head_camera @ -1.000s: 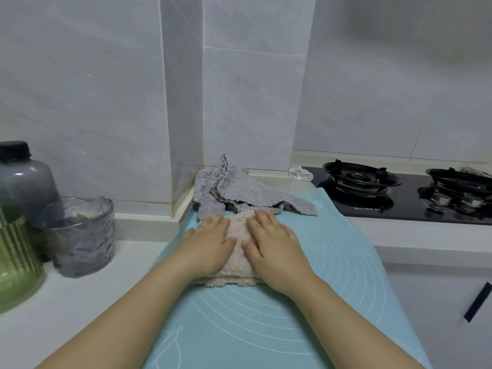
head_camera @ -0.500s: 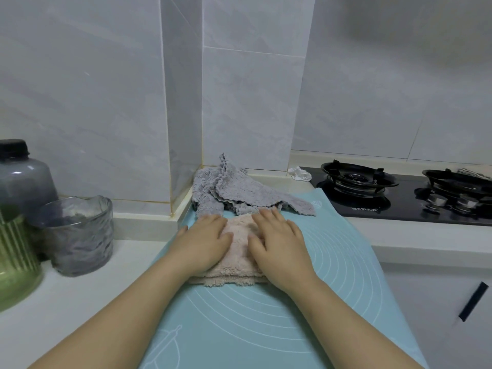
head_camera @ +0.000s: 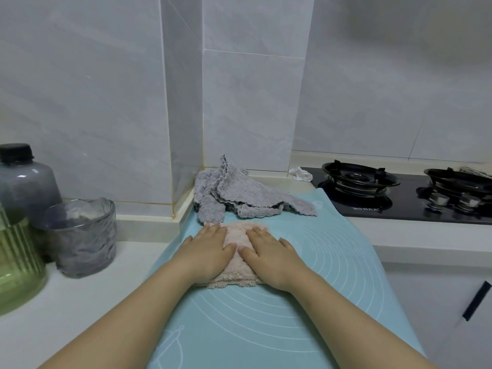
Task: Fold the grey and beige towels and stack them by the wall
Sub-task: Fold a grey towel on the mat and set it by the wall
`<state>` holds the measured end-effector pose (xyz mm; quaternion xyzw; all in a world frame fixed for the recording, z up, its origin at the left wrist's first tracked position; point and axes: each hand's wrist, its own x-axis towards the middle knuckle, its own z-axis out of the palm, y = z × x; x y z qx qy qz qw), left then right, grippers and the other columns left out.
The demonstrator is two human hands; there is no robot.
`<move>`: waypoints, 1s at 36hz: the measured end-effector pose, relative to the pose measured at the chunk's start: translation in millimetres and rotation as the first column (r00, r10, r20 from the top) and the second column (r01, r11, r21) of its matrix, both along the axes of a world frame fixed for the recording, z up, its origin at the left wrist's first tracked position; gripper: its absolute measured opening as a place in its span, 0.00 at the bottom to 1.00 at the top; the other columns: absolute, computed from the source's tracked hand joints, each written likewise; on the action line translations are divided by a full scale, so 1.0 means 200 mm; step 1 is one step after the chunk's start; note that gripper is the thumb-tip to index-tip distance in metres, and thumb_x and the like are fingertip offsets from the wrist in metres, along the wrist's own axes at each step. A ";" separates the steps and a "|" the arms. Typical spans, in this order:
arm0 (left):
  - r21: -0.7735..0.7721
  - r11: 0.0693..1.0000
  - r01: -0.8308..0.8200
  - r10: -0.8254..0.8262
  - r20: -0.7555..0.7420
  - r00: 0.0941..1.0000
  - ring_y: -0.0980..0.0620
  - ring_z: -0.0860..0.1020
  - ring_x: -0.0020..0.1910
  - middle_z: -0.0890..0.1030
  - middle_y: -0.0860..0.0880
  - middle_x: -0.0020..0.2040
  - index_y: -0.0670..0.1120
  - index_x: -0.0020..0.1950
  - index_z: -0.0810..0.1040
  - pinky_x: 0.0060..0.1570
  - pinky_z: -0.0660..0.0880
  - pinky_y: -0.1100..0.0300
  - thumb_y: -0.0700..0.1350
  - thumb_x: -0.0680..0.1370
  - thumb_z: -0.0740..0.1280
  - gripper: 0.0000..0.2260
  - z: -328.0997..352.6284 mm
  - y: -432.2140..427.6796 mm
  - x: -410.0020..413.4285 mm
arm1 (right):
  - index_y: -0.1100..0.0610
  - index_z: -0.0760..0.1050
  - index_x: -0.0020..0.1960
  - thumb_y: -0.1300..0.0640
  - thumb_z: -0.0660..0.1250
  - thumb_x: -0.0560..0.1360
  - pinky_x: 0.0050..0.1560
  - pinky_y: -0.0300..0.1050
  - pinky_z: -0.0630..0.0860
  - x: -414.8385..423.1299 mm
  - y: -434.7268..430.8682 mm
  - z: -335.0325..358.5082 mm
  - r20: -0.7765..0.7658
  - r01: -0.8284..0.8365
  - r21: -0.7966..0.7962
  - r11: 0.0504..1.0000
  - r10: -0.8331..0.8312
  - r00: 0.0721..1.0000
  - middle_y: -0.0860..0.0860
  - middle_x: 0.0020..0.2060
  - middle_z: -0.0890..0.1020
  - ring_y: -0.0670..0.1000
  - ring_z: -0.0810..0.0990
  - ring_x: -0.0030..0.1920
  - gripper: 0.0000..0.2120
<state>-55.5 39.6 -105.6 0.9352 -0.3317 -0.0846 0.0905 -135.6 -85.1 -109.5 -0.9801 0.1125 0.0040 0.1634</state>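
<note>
I have the beige towel (head_camera: 236, 237) folded down to a small thick pad. My left hand (head_camera: 206, 251) and right hand (head_camera: 271, 255) lie flat on its two halves, fingers (head_camera: 213, 229) straight and close together, pressing down rather than gripping. The pad sits on the teal mat (head_camera: 332, 262) toward the back of the tabletop (head_camera: 80, 315), just in front of the grey towel (head_camera: 239, 193). I cannot tell whether the two cloths touch.

I judge the beige one finished or nearly so, needing only this last smoothing. The grey towel is a loose, crumpled heap in the back corner where the wall (head_camera: 247, 102) steps out, with one flap trailing right across the mat. Folding it and stacking both towels are yet to be done.

The near part of the mat in front of my wrists is bare, and that is where I would spread the grey one. Past the mat's left edge stand a ribbed glass jar (head_camera: 82, 235), a dark-capped bottle (head_camera: 24, 182) and a green container (head_camera: 16, 262), well apart from my left hand. On the right, the black hob (head_camera: 399, 206) begins just beyond the mat's back right corner, with a small white scrap (head_camera: 300, 174) at the back edge. The grey heap fills the spot by the wall, so I think it must come forward first.
</note>
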 end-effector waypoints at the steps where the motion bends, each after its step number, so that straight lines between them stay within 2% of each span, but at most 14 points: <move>1: 0.009 1.000 0.004 -0.004 0.003 1.000 0.52 0.43 0.76 0.44 0.50 0.78 0.47 0.77 0.46 0.74 0.46 0.51 0.54 0.82 0.45 0.25 0.00 0.00 0.00 | 0.52 0.48 0.77 0.43 0.46 0.81 0.74 0.50 0.42 0.00 0.00 0.00 -0.010 0.001 -0.004 1.000 -0.001 1.000 0.48 0.77 0.49 0.46 0.46 0.76 0.27; 8: 0.051 0.999 0.017 -0.018 0.011 1.000 0.53 0.44 0.76 0.45 0.50 0.78 0.47 0.77 0.46 0.74 0.46 0.51 0.54 0.82 0.45 0.25 0.00 0.00 0.01 | 0.54 0.46 0.77 0.43 0.45 0.81 0.74 0.51 0.40 0.02 0.01 0.03 -0.083 -0.002 -0.046 0.999 -0.002 0.997 0.49 0.77 0.47 0.46 0.45 0.76 0.28; 18: -0.054 0.998 -0.011 0.013 0.022 1.000 0.51 0.43 0.76 0.44 0.49 0.78 0.47 0.77 0.46 0.74 0.45 0.53 0.55 0.82 0.47 0.26 -0.02 0.00 0.00 | 0.51 0.50 0.77 0.42 0.48 0.80 0.74 0.50 0.41 0.00 0.02 -0.02 0.098 0.039 0.027 0.999 -0.041 0.994 0.48 0.77 0.49 0.46 0.45 0.76 0.28; 21: -0.109 0.992 -0.060 0.060 -0.003 0.998 0.48 0.43 0.76 0.43 0.46 0.78 0.49 0.77 0.46 0.74 0.46 0.54 0.58 0.81 0.49 0.28 -0.01 0.02 0.01 | 0.51 0.48 0.77 0.42 0.50 0.80 0.74 0.49 0.43 -0.02 0.00 -0.01 0.179 0.126 0.102 0.987 -0.143 0.973 0.51 0.77 0.50 0.49 0.46 0.76 0.30; 24: -0.103 0.988 -0.114 0.109 -0.050 0.993 0.45 0.47 0.76 0.46 0.42 0.77 0.51 0.77 0.46 0.74 0.50 0.53 0.59 0.80 0.50 0.28 0.01 0.03 0.01 | 0.54 0.47 0.77 0.41 0.51 0.79 0.74 0.50 0.46 -0.03 -0.03 0.00 0.170 0.217 0.166 0.962 -0.244 0.955 0.52 0.76 0.54 0.52 0.49 0.76 0.32; 27: -0.041 0.992 -0.117 0.115 -0.052 0.992 0.44 0.52 0.75 0.52 0.41 0.76 0.50 0.77 0.47 0.73 0.54 0.53 0.60 0.80 0.49 0.28 0.00 0.03 0.00 | 0.55 0.47 0.77 0.41 0.52 0.78 0.74 0.50 0.46 -0.04 -0.02 0.00 0.127 0.208 0.137 0.968 -0.226 0.966 0.52 0.75 0.58 0.53 0.49 0.76 0.33; 29: -0.021 0.992 -0.121 0.119 -0.051 0.992 0.43 0.52 0.75 0.52 0.40 0.76 0.50 0.77 0.47 0.72 0.54 0.53 0.60 0.80 0.48 0.28 0.00 0.02 0.00 | 0.53 0.46 0.77 0.42 0.53 0.79 0.74 0.50 0.46 -0.04 -0.01 0.00 0.120 0.182 0.139 0.973 -0.199 0.973 0.52 0.75 0.58 0.52 0.50 0.76 0.32; 32: -0.012 0.993 -0.118 0.117 -0.051 0.992 0.44 0.51 0.76 0.51 0.40 0.76 0.50 0.77 0.46 0.73 0.53 0.54 0.60 0.80 0.48 0.28 0.00 0.02 0.00 | 0.50 0.47 0.77 0.44 0.56 0.78 0.74 0.49 0.52 -0.04 -0.02 0.01 0.149 0.135 0.205 0.969 -0.168 0.975 0.53 0.73 0.63 0.53 0.57 0.74 0.31; 34: -0.010 0.993 -0.114 0.113 -0.051 0.992 0.44 0.51 0.75 0.51 0.40 0.76 0.50 0.77 0.46 0.73 0.53 0.54 0.60 0.80 0.47 0.28 0.00 0.02 0.00 | 0.48 0.50 0.76 0.47 0.60 0.77 0.70 0.49 0.61 -0.05 -0.02 0.01 0.211 0.105 0.318 0.942 -0.178 0.961 0.52 0.68 0.70 0.53 0.67 0.68 0.31; 36: -0.014 0.994 -0.111 0.111 -0.050 0.993 0.44 0.50 0.76 0.50 0.40 0.76 0.50 0.77 0.46 0.73 0.53 0.54 0.60 0.81 0.47 0.28 0.01 0.02 -0.01 | 0.47 0.53 0.75 0.52 0.64 0.76 0.64 0.44 0.67 -0.05 -0.01 0.01 0.283 0.051 0.436 0.899 -0.190 0.940 0.49 0.65 0.73 0.52 0.72 0.64 0.32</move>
